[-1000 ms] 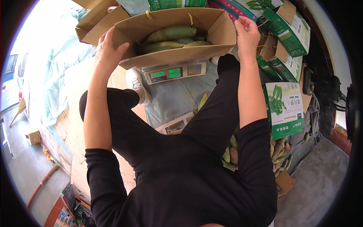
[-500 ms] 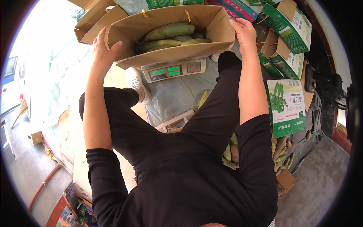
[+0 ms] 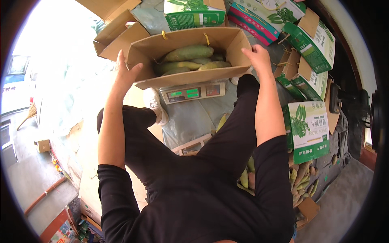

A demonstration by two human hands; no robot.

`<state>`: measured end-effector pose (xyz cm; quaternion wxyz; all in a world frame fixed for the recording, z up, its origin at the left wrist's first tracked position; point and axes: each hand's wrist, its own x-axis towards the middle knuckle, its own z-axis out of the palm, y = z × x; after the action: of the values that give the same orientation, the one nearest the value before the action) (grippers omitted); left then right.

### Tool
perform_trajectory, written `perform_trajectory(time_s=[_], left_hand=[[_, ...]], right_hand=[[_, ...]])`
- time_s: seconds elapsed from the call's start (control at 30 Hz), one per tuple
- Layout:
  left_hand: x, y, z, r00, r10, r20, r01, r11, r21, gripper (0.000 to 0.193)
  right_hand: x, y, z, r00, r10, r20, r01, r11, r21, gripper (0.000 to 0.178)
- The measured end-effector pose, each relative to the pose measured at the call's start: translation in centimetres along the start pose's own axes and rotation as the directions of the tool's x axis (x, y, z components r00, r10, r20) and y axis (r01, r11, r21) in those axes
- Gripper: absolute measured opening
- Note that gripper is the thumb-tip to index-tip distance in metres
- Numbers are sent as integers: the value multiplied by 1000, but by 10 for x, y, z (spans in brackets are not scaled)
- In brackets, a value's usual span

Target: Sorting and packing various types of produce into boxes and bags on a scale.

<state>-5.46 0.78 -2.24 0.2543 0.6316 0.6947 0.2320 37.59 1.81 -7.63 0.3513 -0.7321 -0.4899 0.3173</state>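
An open cardboard box [image 3: 190, 75] holds several green radishes [image 3: 190, 52]. The box rests on a digital scale [image 3: 193, 92] with lit green readouts. At the box's left end, my left hand [image 3: 125, 77] is open, its fingers stretched outside the box and its thumb spread toward the near corner. Opposite it, my right hand [image 3: 260, 60] is at the right end wall, thumb over the rim and bent fingers outside, closed on that edge. Part of the right hand's grip is hidden. Yellow cord loops stick up from the box's far wall.
Green-and-white cartons [image 3: 314, 40] stand at the right, with another carton [image 3: 194, 16] behind the box. An open brown box [image 3: 117, 38] sits far left. Between my legs is a wooden frame [image 3: 192, 145]. Loose radishes [image 3: 304, 178] lie at the lower right, below a printed carton panel [image 3: 308, 125].
The whole view has shifted, so the box, scale and cartons appear lower. Both hands stay at the two ends of the box. The radishes remain inside it.
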Motion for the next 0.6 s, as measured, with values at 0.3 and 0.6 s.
perform_trajectory(time_s=[0.3, 0.6], left_hand=[[52, -2, -38, 936, -177, 303, 69, 940, 335, 65], [72, -58, 24, 917, -274, 289, 52, 802, 595, 49]], right_hand=[[-17, -52, -6, 990, 140, -8, -113, 764, -635, 42], [-24, -58, -2, 998, 61, 17, -29, 683, -730, 38]])
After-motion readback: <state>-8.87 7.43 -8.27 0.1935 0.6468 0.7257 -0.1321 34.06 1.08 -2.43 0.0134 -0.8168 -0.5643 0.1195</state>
